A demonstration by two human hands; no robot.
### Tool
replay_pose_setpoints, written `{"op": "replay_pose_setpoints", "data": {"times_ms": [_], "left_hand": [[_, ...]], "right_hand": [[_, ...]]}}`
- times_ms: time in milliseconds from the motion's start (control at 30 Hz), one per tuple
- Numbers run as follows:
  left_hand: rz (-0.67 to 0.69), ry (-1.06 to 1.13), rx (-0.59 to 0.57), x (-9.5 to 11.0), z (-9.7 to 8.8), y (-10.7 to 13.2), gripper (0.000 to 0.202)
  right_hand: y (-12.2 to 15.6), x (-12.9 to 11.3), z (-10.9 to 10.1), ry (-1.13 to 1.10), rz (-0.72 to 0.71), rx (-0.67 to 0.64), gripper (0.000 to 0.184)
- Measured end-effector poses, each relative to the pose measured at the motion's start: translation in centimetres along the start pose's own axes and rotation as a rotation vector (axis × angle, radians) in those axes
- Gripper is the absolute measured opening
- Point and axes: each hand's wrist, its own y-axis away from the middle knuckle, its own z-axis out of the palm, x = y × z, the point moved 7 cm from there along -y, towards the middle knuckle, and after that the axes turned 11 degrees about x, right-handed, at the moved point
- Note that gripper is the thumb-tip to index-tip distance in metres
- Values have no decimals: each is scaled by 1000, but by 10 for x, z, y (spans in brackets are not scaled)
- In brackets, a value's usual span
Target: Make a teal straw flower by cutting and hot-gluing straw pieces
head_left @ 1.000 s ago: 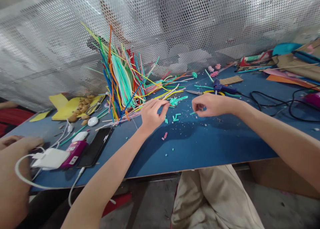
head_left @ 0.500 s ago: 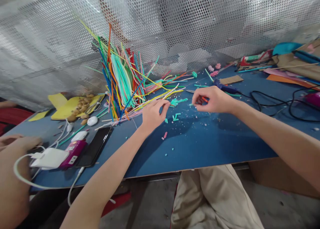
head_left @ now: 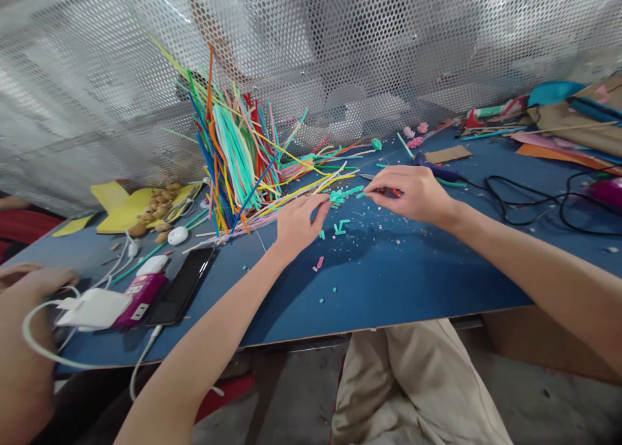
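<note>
My left hand [head_left: 302,219] pinches a turquoise pipe cleaner shape [head_left: 337,197] between thumb and fingertips. The shape has a tufted cluster at the hand and a straight stem pointing right. At the stem's end, my right hand [head_left: 405,191] is closed in a pinch on a short turquoise pipe cleaner piece [head_left: 360,195]. Whether that piece touches the stem I cannot tell. Scissors [head_left: 368,177] lie partly hidden behind the right hand, with some orange-red showing at its fingers. Several cut turquoise bits [head_left: 342,227] lie just below on the blue table [head_left: 389,270].
A large bundle of coloured pipe cleaners [head_left: 236,153] stands at the left. Nearer lie a phone [head_left: 182,286], a white charger [head_left: 94,309] and cables. At the right are a glue gun [head_left: 440,171], its black cord and paper scraps. Another person's hand [head_left: 36,278] rests far left.
My right hand has moved left with the short piece, up to the stem's end, and its fingers have stretched forward. My left hand stays almost in place on the turquoise shape.
</note>
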Motion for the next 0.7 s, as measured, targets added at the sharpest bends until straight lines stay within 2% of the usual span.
{"op": "replay_pose_setpoints", "data": {"times_ms": [200,400,700], "left_hand": [[0,0,4,7,-1,0,21],[85,34,52,15,-6,-1,18],[119,53,96,19,-13,0,22]], "right_hand": [[0,-17,-3,107,-153,54,18],[6,-22,4,290,-212,-23,17],[4,-29,4,374,-271,-23,19]]}}
